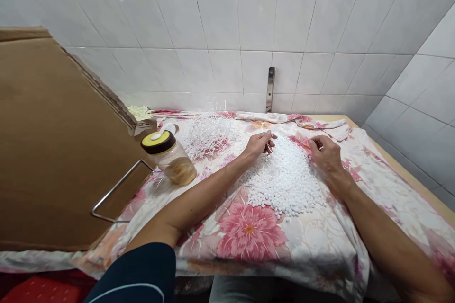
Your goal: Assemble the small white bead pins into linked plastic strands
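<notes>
Left hand (256,146) pinches white strands (269,148); right hand (327,155) looks narrow, contents unclear. Work seems unfinished: strand heap (209,138) at left, many pellets (286,182) loose.

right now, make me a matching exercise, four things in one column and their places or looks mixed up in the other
Things:
1. jar
2. cardboard
3. beads
4. metal bar

Places or looks:
A. upright at the tiled wall
B. topped with a yellow and dark lid
C. heaped by the left hand and right hand
D. brown, far left

Pairs: 1-B, 2-D, 3-C, 4-A
</notes>
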`<state>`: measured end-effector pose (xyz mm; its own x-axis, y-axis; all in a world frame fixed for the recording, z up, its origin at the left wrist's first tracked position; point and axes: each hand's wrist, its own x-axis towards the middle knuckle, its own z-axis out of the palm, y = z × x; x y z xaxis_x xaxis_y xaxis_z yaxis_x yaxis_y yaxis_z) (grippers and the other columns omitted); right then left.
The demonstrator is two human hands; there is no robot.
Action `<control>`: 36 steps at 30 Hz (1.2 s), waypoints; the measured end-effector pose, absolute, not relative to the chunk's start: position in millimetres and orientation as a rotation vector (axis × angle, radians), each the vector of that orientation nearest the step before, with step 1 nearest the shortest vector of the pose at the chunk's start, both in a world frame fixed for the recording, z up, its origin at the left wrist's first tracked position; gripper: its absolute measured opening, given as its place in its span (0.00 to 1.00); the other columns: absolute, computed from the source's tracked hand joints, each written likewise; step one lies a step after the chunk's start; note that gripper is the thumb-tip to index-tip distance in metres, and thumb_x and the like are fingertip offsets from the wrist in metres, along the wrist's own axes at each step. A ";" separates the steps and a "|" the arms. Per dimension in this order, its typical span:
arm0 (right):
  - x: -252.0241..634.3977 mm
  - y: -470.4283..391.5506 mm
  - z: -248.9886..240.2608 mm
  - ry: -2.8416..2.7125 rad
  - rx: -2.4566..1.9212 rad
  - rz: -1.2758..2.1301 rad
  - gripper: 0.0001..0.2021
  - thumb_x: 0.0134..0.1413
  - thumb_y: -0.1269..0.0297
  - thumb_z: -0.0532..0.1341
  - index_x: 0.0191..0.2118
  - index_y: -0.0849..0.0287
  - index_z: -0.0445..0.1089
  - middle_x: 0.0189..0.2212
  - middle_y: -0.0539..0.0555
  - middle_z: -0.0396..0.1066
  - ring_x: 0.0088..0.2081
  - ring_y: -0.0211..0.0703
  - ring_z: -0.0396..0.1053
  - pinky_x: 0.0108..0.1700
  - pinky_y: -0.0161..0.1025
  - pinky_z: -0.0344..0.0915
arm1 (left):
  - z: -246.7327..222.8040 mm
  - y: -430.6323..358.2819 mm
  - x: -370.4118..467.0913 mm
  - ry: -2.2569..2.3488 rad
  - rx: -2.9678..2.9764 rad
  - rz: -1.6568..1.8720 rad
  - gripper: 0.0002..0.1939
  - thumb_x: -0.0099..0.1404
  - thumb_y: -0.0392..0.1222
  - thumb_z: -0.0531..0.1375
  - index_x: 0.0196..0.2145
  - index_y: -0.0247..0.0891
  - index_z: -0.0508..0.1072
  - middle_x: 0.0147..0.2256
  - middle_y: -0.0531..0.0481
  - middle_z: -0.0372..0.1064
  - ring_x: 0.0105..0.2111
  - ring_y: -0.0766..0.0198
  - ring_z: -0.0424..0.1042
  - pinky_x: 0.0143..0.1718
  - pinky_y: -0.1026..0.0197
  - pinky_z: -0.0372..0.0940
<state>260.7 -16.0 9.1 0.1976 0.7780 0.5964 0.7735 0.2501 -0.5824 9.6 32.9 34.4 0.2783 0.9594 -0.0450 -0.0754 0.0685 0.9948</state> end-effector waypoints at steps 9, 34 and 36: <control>216.4 -44.1 17.2 -1.723 -1.222 0.715 0.19 0.62 0.42 0.62 0.39 0.55 0.74 0.32 0.52 0.75 0.29 0.42 0.67 0.31 0.38 0.65 | 31.7 13.7 25.0 0.854 1.083 1.065 0.22 0.69 0.56 0.64 0.44 0.30 0.78 0.39 0.40 0.77 0.35 0.64 0.75 0.41 0.60 0.70; 226.9 -29.2 12.7 -1.296 -1.137 0.902 0.26 0.53 0.35 0.67 0.31 0.57 0.70 0.23 0.49 0.71 0.18 0.34 0.62 0.18 0.34 0.66 | 42.6 -6.2 27.4 0.602 1.175 0.868 0.30 0.57 0.31 0.68 0.57 0.42 0.74 0.70 0.38 0.55 0.48 0.58 0.77 0.55 0.47 0.71; 229.0 -29.6 14.9 -1.270 -1.139 0.883 0.26 0.52 0.35 0.68 0.31 0.56 0.69 0.24 0.49 0.71 0.19 0.34 0.61 0.17 0.33 0.66 | 47.0 -4.7 23.7 0.569 1.170 0.832 0.33 0.57 0.30 0.68 0.60 0.44 0.73 0.74 0.38 0.47 0.49 0.56 0.78 0.55 0.45 0.72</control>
<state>229.0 -29.6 14.9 0.1296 0.9582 0.2549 0.0949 0.2439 -0.9651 23.7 -4.7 47.0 0.5855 0.8102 0.0292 -0.2669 0.1587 0.9506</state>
